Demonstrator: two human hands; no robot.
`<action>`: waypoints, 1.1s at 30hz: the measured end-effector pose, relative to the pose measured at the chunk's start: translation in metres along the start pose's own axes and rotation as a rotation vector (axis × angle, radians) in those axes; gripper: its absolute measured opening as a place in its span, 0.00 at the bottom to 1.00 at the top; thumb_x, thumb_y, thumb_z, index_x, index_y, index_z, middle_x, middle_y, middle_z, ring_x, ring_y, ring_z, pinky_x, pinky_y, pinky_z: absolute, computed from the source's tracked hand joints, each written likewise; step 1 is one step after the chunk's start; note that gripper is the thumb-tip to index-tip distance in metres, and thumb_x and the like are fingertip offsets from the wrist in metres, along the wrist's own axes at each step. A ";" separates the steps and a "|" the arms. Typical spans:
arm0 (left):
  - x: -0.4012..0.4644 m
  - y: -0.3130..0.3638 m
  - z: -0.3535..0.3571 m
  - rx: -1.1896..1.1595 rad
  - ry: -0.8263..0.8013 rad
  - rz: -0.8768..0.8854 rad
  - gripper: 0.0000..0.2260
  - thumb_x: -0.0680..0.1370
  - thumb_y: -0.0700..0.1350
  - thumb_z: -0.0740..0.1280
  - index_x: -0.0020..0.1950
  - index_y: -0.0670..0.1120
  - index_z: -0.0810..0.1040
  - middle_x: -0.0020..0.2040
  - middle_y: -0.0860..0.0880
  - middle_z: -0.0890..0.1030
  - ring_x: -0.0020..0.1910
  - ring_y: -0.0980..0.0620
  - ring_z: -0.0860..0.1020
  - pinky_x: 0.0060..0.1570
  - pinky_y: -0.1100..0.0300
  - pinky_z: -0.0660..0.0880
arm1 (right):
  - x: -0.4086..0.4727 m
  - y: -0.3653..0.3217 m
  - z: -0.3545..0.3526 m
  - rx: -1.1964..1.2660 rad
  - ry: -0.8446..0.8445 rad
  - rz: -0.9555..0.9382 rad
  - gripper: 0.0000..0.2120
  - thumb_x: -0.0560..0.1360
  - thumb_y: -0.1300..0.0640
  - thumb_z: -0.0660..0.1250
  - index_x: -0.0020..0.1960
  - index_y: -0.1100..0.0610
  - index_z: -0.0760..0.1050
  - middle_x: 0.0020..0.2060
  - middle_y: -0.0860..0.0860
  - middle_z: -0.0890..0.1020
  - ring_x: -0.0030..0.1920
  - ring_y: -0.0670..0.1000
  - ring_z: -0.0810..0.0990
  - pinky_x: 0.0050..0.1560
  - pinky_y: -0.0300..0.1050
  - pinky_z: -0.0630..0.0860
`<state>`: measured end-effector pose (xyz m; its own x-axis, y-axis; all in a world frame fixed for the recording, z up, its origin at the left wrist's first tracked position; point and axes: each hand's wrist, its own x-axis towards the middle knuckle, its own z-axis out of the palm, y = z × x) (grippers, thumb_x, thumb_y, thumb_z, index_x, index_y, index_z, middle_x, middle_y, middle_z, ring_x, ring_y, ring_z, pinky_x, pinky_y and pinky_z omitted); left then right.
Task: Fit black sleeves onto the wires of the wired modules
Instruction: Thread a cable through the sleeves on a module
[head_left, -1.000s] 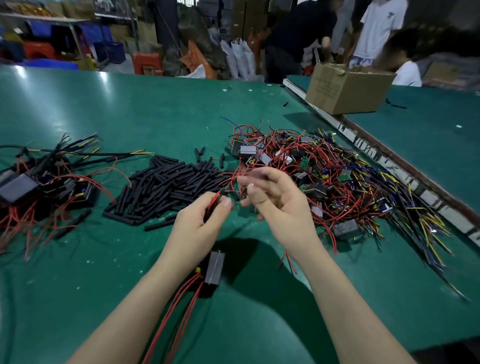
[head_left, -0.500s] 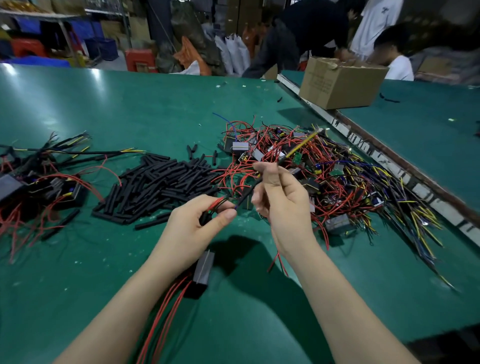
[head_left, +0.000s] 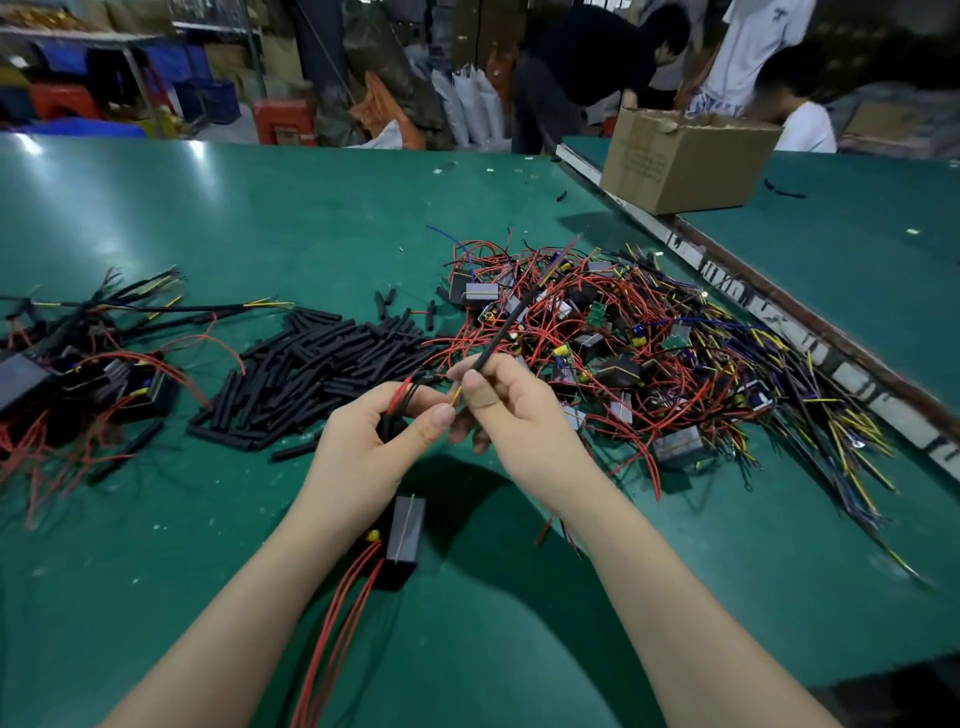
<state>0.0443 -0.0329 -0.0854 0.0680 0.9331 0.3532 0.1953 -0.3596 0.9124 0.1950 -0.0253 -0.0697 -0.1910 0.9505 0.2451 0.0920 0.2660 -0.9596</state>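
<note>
My left hand (head_left: 382, 434) pinches the red and yellow wires of a wired module (head_left: 402, 540), which hangs below my wrist with red wires trailing toward me. My right hand (head_left: 511, 415) grips a black sleeve (head_left: 511, 317) that sits over the wire ends and points up and away; wire tips stick out of its far end. Loose black sleeves (head_left: 317, 369) lie heaped on the green table behind my left hand. A tangle of wired modules (head_left: 639, 343) with red, yellow and blue wires lies behind my right hand.
Sleeved modules (head_left: 78, 364) lie piled at the left. A cardboard box (head_left: 685, 161) stands at the back right by a metal strip (head_left: 779, 322) between two tables. Several people stand behind the box. Crates and bags fill the background.
My right hand has slid the black sleeve farther down over the wires, so less bare yellow wire shows at its far end. My left hand keeps its pinch on the wires.
</note>
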 end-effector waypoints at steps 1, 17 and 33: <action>0.001 0.000 0.000 -0.019 0.002 -0.020 0.02 0.72 0.47 0.70 0.44 0.51 0.80 0.37 0.60 0.82 0.37 0.65 0.77 0.41 0.73 0.71 | 0.003 0.000 0.000 0.029 0.024 -0.003 0.06 0.82 0.58 0.57 0.49 0.51 0.72 0.34 0.44 0.79 0.31 0.43 0.78 0.30 0.35 0.72; 0.004 0.006 -0.002 -0.114 0.059 -0.157 0.08 0.77 0.43 0.68 0.38 0.47 0.79 0.32 0.52 0.78 0.28 0.59 0.70 0.29 0.68 0.67 | 0.009 -0.004 0.003 0.186 0.140 -0.006 0.06 0.72 0.50 0.66 0.47 0.51 0.77 0.31 0.43 0.79 0.26 0.42 0.73 0.29 0.33 0.68; 0.005 0.008 -0.002 -0.236 0.168 -0.246 0.12 0.80 0.47 0.62 0.38 0.47 0.76 0.26 0.58 0.74 0.25 0.62 0.67 0.28 0.74 0.66 | 0.004 -0.008 0.005 0.336 -0.056 0.052 0.08 0.71 0.55 0.67 0.47 0.58 0.76 0.33 0.52 0.83 0.25 0.43 0.70 0.28 0.34 0.67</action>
<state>0.0447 -0.0308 -0.0754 -0.1179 0.9846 0.1290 -0.0461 -0.1352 0.9898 0.1885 -0.0244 -0.0616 -0.2491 0.9484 0.1961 -0.2227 0.1410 -0.9646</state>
